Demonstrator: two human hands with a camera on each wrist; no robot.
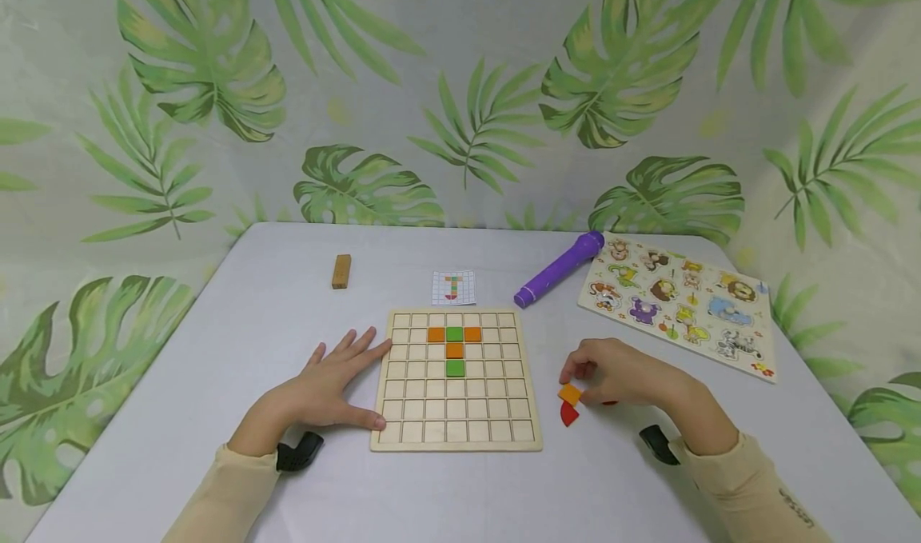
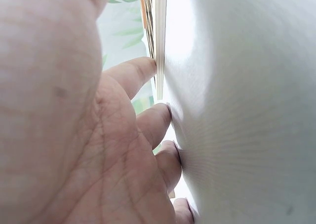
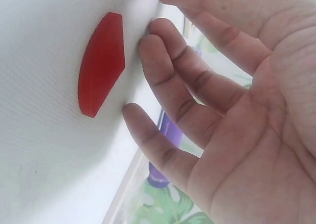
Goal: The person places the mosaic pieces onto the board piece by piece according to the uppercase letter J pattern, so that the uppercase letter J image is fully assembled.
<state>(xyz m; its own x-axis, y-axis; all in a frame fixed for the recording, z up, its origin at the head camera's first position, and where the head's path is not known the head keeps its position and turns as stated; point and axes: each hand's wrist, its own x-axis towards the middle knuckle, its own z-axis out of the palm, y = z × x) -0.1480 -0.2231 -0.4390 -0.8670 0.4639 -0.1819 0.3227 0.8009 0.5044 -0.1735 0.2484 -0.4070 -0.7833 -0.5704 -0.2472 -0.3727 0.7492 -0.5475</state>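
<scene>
Before the purple microphone (image 1: 558,271) and animal puzzle (image 1: 676,277), right hand (image 1: 615,372) pinches orange square (image 1: 569,395), left hand (image 1: 332,387) splayed.

Looks like matt wood in grid board (image 1: 456,409) and block (image 1: 341,272), smooth plastic in the purple stick (image 1: 557,272), paper in the pattern card (image 1: 440,289). Shows finely woven cloth (image 3: 44,85) over the table (image 1: 446,495), a smooth finish on the red piece (image 3: 102,65).
</scene>
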